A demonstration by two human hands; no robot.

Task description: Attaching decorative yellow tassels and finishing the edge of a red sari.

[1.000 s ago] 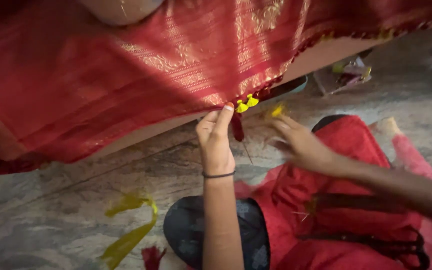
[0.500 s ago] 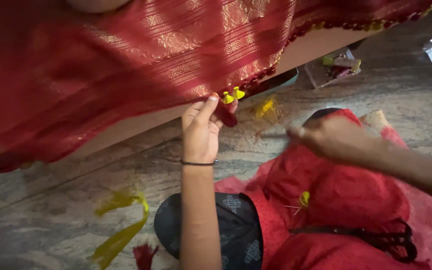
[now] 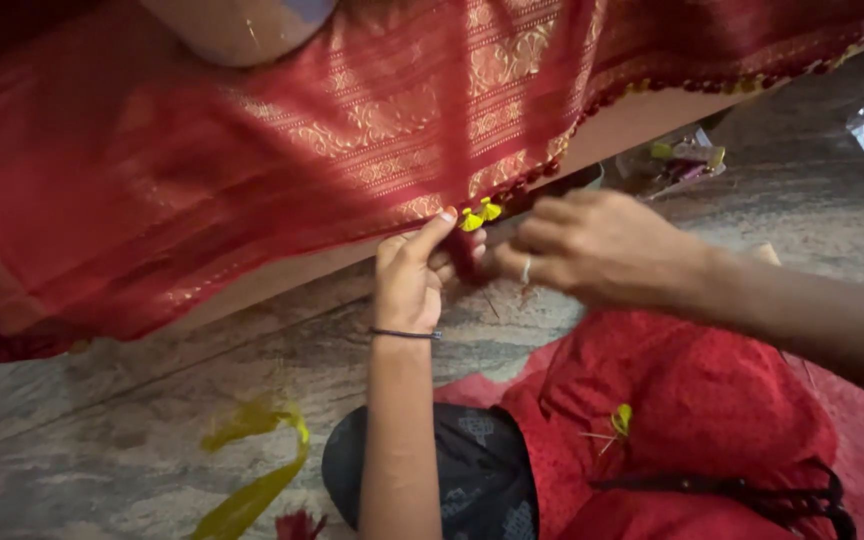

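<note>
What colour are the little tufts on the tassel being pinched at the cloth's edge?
Bright yellow tufts, atop a dark red tassel, clearest in the head view.

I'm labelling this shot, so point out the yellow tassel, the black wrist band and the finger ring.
yellow tassel (image 3: 479, 214), head view, its bright tuft.
black wrist band (image 3: 404, 334), head view, its middle strand.
finger ring (image 3: 526, 270), head view, its band.

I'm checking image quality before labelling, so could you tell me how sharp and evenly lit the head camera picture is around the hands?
Head view: soft, even light, no glare; the left hand and yellow tassel look fairly sharp; the right hand is slightly smeared; the red cloth darkens into shadow at the left.
</note>
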